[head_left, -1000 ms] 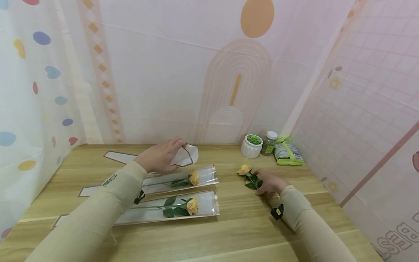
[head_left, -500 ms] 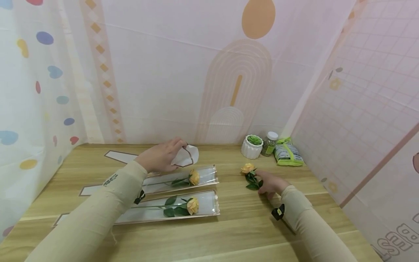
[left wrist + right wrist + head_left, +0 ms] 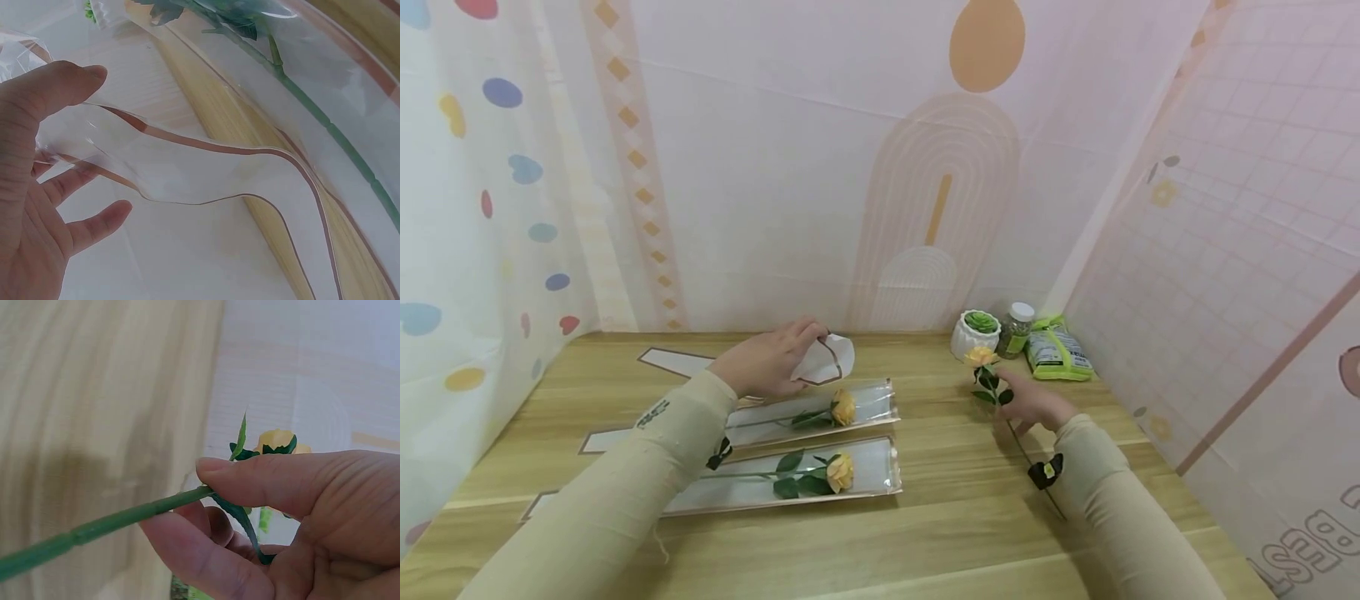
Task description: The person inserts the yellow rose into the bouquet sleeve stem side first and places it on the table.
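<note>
My left hand [image 3: 769, 360] holds the wide end of a flower sleeve [image 3: 825, 360], clear plastic over white with a brown border. In the left wrist view, thumb and fingers lie around this sleeve [image 3: 194, 172], which bends and trails away. My right hand [image 3: 1033, 402] pinches a yellow rose [image 3: 981, 357] by its green stem [image 3: 119, 520] just below the leaves. The bloom points away from me; the stem slants down toward my wrist. Nearer me, two more sleeves [image 3: 880, 402] lie flat, each with a yellow rose [image 3: 840, 472] inside; my left forearm covers part of them.
At the back right stand a white pot with a green succulent [image 3: 975, 337], a white-capped jar [image 3: 1017, 332] and a green-and-grey packet [image 3: 1060, 350]. Patterned curtains [image 3: 760, 208] hang behind and beside the wooden table [image 3: 850, 550].
The right hand has raised the rose from the tabletop and shifted it slightly right, its bloom now in front of the pot. The left hand and its sleeve stay in place.
</note>
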The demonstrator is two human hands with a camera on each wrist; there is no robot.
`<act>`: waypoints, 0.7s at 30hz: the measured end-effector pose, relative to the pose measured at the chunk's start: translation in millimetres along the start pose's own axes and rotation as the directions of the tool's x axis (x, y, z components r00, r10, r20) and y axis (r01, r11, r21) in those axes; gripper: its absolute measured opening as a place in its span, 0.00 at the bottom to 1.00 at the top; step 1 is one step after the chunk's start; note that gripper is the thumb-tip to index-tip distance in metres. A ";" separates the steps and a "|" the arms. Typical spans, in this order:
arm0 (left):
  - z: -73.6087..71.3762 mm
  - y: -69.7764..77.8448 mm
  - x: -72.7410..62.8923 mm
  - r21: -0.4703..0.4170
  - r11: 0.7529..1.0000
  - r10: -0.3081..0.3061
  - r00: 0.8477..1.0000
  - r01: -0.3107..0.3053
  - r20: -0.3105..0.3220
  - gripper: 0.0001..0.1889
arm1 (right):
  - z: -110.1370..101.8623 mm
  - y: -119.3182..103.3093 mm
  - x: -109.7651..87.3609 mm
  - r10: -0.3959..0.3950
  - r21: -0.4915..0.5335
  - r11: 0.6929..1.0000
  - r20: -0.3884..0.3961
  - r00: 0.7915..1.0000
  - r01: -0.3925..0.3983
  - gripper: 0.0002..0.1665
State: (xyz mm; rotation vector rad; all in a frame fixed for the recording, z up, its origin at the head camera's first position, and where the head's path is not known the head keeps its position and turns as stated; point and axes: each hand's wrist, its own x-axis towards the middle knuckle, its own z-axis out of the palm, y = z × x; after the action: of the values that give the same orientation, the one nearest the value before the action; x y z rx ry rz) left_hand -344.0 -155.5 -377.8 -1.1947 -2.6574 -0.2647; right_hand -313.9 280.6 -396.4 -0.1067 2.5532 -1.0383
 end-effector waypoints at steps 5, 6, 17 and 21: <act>1.0 -0.6 -1.4 0.013 1.000 -0.007 1.000 0.007 0.004 0.36 | -6.9 -6.5 0.1 -0.044 0.009 0.999 -0.035 0.998 0.044 0.49; 1.4 -0.7 -1.5 0.015 1.000 -0.011 1.000 0.011 0.007 0.36 | -7.8 -7.5 0.6 -0.046 0.009 0.999 -0.045 0.998 0.047 0.49; 3.3 -0.8 -2.1 0.019 0.999 -0.027 1.000 0.027 0.012 0.36 | -17.6 -16.9 0.6 -0.121 0.003 0.993 -0.071 0.990 0.122 0.49; 3.8 -1.5 -1.6 0.020 1.000 -0.015 1.000 0.015 0.008 0.36 | -19.6 -18.7 0.5 -0.150 0.008 0.988 -0.093 0.984 0.151 0.49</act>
State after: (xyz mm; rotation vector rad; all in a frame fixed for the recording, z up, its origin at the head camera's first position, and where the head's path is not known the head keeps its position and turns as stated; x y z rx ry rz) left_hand -344.6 -156.7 -382.0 -1.1729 -2.6701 -0.2360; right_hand -323.0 279.9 -370.9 -0.2573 2.6540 -1.1426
